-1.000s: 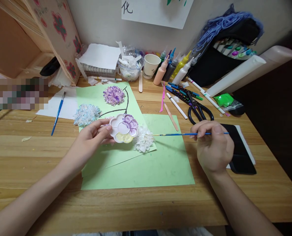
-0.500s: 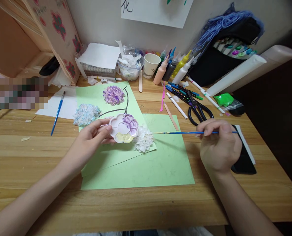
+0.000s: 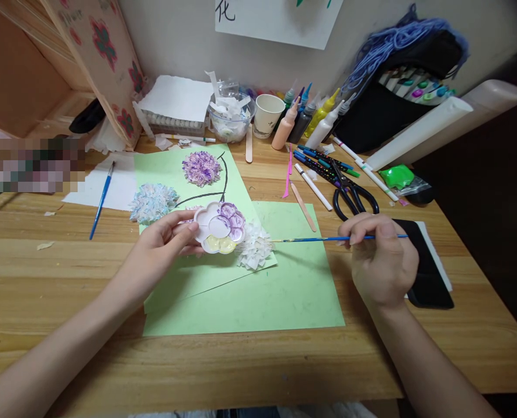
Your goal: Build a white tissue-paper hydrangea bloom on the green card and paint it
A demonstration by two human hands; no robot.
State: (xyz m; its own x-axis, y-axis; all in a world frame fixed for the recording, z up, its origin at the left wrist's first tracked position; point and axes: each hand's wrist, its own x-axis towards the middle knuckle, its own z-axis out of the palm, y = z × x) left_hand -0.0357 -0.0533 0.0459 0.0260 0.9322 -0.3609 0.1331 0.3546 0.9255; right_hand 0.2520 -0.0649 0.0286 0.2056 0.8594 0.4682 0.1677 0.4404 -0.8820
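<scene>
My left hand (image 3: 174, 233) pinches the rim of a white flower-shaped paint palette (image 3: 206, 217) with purple and yellow paint in its wells. In my right hand (image 3: 384, 258) is a thin blue paintbrush (image 3: 313, 239), held level and pointing left. Its tip meets the right edge of a white paper flower (image 3: 255, 247). That flower sits on a green sheet (image 3: 214, 278), with a purple paper flower (image 3: 201, 168) and a pale blue one (image 3: 154, 202). Black stem lines (image 3: 226, 174) run between them. The palette hides part of another flower.
Black scissors (image 3: 354, 197), pens (image 3: 323, 165) and a wooden stick (image 3: 303, 206) lie behind my right hand. Paint bottles (image 3: 284, 128), a paper cup (image 3: 268, 115) and a bowl of paper scraps (image 3: 231, 119) line the wall. A second brush (image 3: 102, 200) rests at left.
My right hand has moved slightly left and down, bringing the brush tip to the white flower's edge. My left hand and the palette have stayed put.
</scene>
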